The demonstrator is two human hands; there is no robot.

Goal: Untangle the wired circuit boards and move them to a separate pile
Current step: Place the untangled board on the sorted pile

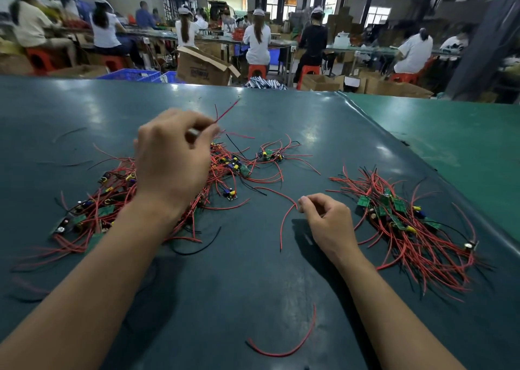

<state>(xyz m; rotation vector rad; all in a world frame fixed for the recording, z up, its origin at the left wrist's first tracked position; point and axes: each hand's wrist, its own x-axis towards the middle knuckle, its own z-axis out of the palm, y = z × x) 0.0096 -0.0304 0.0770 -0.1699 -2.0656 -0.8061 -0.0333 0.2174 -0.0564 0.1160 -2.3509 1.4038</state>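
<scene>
A tangled heap of small green circuit boards with red and black wires [112, 201] spreads over the left and middle of the dark green table. My left hand [171, 158] hovers above it and pinches a red wire [226, 111] that sticks up and away. A separate pile of wired boards [399, 217] lies at the right. Between the two piles, my right hand [326, 217] rests on the table with fingers curled, its fingertips pinching the end of a red wire [287, 215] that leads back toward the heap.
A loose red wire [292, 344] lies near the front edge. Stray black wires [197, 246] lie around the heap. A lighter green mat [450, 133] covers the table's right side. Beyond the far edge sit cardboard boxes [202, 66], blue crates and seated workers.
</scene>
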